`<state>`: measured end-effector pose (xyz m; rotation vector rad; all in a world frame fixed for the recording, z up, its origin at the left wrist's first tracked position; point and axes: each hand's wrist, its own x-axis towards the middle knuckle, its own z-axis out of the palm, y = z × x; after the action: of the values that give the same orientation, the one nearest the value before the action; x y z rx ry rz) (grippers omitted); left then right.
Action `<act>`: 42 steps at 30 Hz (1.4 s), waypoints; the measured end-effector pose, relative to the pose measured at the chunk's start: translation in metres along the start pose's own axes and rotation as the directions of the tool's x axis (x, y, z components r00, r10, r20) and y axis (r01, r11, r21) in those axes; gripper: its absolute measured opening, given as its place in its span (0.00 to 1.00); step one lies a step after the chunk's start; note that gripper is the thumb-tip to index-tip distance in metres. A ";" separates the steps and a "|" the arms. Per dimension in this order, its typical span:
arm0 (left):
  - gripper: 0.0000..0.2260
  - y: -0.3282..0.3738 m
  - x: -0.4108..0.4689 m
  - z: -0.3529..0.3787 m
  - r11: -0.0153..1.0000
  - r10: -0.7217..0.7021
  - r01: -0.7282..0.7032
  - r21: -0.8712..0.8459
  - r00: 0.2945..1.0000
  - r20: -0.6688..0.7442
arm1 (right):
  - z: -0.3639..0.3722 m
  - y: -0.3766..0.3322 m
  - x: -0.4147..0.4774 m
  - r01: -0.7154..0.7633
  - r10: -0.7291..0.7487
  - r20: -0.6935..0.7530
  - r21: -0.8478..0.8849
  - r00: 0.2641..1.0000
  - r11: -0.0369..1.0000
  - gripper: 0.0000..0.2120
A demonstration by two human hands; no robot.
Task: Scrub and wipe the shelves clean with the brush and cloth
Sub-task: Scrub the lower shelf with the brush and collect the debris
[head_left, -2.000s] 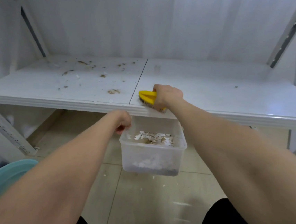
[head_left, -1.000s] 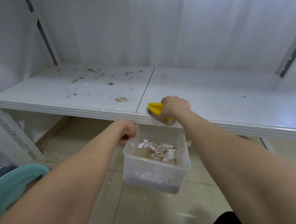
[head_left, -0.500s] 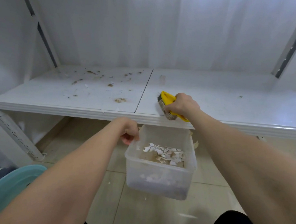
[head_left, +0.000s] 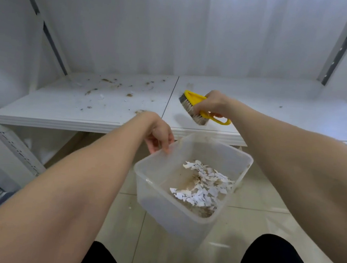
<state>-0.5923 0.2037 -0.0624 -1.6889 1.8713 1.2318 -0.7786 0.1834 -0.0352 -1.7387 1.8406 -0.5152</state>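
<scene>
Fingers of the right hand [head_left: 213, 104] grip the yellow brush [head_left: 194, 105] above the shelf [head_left: 276, 111], while the left hand [head_left: 159, 133] pinches the plastic tub [head_left: 169, 211] rim.

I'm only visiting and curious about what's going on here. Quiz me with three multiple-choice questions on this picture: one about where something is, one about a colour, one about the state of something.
1. Where on the shelf does most of the brown dirt lie?
A. on the left panel
B. on the right panel
C. only along the front edge

2. What colour is the body of the brush that the right hand grips?
A. red
B. yellow
C. blue

3. What is in the clear tub that the left hand holds by its rim?
A. nothing
B. white flakes
C. water to the brim

Answers:
1 A: the specks are scattered left of the seam, and the right panel is nearly bare.
2 B: its back and handle are yellow above pale bristles.
3 B: the flakes lie heaped on the tub's bottom.
</scene>
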 end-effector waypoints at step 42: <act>0.05 0.163 0.056 -0.011 0.594 0.037 -0.450 -0.667 0.843 -0.537 | -0.100 0.026 0.032 0.007 -0.026 -0.435 -0.045 0.900 0.999 0.26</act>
<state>-0.7531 0.1470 -0.0373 -2.3967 2.0394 2.1567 -0.8618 0.1443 0.0216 -1.7713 2.1506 -0.9437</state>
